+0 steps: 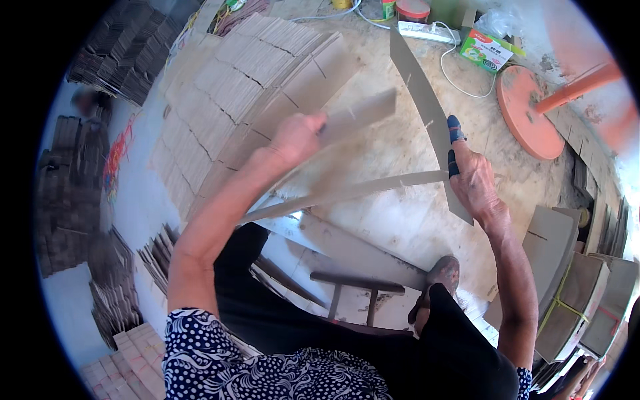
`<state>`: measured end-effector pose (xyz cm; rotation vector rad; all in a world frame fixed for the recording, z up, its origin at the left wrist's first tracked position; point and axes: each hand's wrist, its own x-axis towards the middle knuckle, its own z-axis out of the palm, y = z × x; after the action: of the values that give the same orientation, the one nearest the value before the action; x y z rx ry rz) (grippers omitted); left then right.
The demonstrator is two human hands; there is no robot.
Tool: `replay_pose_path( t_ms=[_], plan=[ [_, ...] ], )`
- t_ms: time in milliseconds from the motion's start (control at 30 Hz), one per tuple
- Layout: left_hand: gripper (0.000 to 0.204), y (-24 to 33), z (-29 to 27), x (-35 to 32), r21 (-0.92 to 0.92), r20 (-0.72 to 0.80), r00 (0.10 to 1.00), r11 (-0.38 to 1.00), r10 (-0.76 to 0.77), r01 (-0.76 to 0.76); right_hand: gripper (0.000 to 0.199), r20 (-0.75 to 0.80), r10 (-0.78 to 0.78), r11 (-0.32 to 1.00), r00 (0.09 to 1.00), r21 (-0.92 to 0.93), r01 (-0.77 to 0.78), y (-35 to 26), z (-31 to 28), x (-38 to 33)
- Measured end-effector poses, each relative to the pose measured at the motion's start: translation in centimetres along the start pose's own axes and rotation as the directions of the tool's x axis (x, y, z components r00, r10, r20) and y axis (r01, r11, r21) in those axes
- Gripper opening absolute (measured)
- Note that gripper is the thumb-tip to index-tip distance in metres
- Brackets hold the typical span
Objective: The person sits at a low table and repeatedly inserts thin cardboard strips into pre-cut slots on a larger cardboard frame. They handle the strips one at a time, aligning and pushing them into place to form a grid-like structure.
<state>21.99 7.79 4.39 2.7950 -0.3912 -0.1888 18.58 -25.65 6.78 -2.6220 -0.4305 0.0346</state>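
Observation:
Upright in my right hand (475, 180) is a long grey-brown cardboard strip (421, 93) with small slits along it. Dark blue coverings wrap the thumb and a finger, which close on the strip. A second long cardboard strip (360, 189) runs leftward from near that hand and meets the first one close to the fingers. My left hand (298, 138), smeared by motion, is closed on a shorter blurred cardboard strip (363, 115). It is in front of a big stack of slotted cardboard strips (233, 87) on the pale wooden worktop (380, 233).
At the back lie a white power strip (427, 32), a cable and a green-and-red box (490, 50). An orange round-based stand (530, 113) is at the right. Bundled cardboard (573, 307) fills the lower right, and more stacks (127, 47) stand left. A small stool (357, 283) is below.

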Motion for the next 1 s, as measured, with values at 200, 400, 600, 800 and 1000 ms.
replay_pose_path(
  t_ms=[200, 400, 600, 800, 1000],
  plan=[
    [0.018, 5.1, 3.6, -0.2, -0.143, 0.161, 0.986, 0.990, 0.032, -0.009, 0.077, -0.042, -0.115, 0.993, 0.992, 0.017, 0.116, -0.9, -0.8, -0.6],
    [0.018, 6.6, 5.1, -0.1, -0.069, 0.101, 0.995, 0.998, 0.019, -0.012, 0.081, -0.073, -0.152, 0.988, 0.986, 0.010, 0.153, -1.2, -2.1, -1.9],
    [0.027, 10.4, 6.6, 1.1, -0.063, 0.063, 0.995, 0.995, 0.080, -0.076, 0.080, -0.028, -0.006, 0.999, 1.000, -0.051, 0.004, 0.7, -2.9, -4.0],
    [0.024, 13.9, 6.0, 1.4, -0.122, 0.027, 0.992, 0.985, 0.123, -0.119, 0.078, -0.019, 0.007, 0.996, 1.000, -0.090, -0.009, 2.1, -1.7, -4.7],
    [0.024, 16.7, 7.2, 2.8, -0.204, 0.007, 0.994, 0.973, 0.107, -0.104, 0.071, 0.039, -0.061, 0.997, 0.997, -0.035, 0.062, 1.7, -1.0, -7.0]
  ],
)
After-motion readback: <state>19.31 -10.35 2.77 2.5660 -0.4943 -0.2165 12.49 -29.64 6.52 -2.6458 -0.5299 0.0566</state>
